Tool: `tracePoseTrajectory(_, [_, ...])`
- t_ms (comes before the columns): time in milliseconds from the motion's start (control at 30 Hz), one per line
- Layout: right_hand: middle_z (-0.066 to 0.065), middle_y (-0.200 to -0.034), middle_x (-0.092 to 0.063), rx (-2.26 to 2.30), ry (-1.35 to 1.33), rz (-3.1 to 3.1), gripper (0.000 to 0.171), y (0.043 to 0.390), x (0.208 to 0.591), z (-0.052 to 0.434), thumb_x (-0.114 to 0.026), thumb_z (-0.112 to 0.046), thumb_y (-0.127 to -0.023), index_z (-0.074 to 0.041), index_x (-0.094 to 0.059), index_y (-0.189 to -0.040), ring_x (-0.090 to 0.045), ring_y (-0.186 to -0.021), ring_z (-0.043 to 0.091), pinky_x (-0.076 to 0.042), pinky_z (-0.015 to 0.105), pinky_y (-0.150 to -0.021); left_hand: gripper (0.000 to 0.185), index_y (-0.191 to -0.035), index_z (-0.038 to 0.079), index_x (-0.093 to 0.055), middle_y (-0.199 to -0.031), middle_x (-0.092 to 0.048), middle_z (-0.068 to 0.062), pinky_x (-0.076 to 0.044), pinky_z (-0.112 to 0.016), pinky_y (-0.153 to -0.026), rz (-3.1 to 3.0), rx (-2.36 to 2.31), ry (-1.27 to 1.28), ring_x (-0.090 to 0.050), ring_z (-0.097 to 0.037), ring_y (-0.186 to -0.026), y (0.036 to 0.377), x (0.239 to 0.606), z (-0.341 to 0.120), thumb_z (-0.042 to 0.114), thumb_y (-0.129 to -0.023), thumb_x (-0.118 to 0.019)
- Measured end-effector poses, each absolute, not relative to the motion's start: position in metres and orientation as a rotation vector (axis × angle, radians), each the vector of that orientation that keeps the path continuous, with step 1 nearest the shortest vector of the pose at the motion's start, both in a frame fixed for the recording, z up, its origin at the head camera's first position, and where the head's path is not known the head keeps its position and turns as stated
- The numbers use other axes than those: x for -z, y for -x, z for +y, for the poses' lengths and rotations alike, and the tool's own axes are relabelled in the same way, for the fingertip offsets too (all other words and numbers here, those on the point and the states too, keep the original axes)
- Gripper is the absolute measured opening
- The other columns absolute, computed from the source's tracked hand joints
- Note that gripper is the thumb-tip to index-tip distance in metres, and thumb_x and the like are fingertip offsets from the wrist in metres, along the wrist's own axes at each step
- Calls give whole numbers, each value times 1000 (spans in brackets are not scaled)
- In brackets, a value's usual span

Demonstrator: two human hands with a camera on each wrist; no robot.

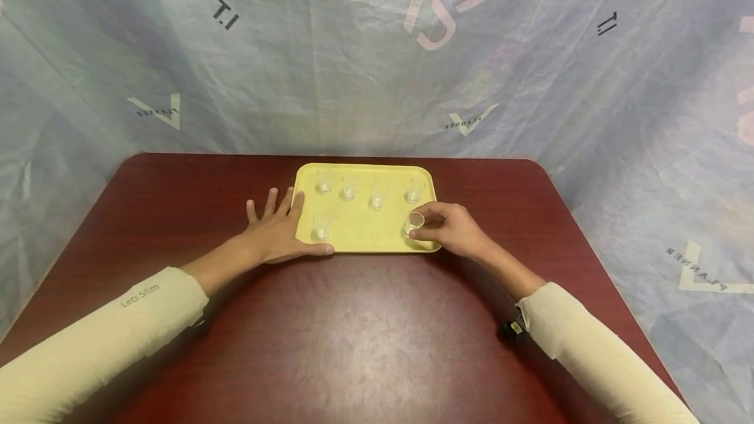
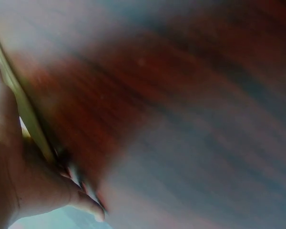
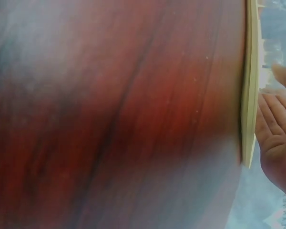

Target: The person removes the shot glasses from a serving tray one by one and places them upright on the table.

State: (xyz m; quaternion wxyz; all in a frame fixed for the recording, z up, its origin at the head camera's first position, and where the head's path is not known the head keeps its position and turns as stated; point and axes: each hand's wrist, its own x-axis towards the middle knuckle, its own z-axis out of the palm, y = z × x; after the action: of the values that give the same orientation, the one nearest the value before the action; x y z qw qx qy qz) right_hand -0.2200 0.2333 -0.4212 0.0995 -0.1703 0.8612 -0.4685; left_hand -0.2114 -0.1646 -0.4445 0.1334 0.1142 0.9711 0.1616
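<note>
Six cups stand on your tray [image 1: 365,231] on the surface [image 1: 365,332]. Your left hand [image 1: 277,231] lies flat, steadying its edge; your right hand [image 1: 450,228] pinches the near-right cup [image 1: 414,222], likely unfinished placing.

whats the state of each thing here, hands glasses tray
left hand: flat, fingers spread, at tray's left edge
right hand: pinching a front-right glass
other five glasses: upright, look empty, standing on tray
yellow tray: flat on the red-brown table
</note>
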Motion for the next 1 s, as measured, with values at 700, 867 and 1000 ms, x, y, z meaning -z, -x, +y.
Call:
tracePoseTrajectory(700, [19,-122,-83,1580,312,2580,48,238,408,261,-91,-11,-95,0,-76,-140,-81,-101,9,-65,23,-88,160,-183,10,0,-191,7,-20,11,-90,-127,2815,-474,-348,11,-52,-176,212,445,-165,111,-73,-59])
tracePoseTrajectory(867, [16,-125,-85,1554,242,2629,51,243,405,271,-92,-15,-95,-1,-75,-142,-80,-103,6,-64,21,-90,160,-183,10,-1,-191,6,-20,10,-90,-127,2814,-464,-348,10,-53,-176,212,445,-165,111,-73,-59])
tracePoseTrajectory(1000, [19,-131,-83,1527,186,2680,50,247,402,280,-91,-18,-97,-4,-75,-142,-78,-103,1,-62,17,-90,160,-183,10,-1,-191,5,-21,9,-90,-127,2813,-448,-347,10,-53,-176,213,443,-165,111,-73,-58])
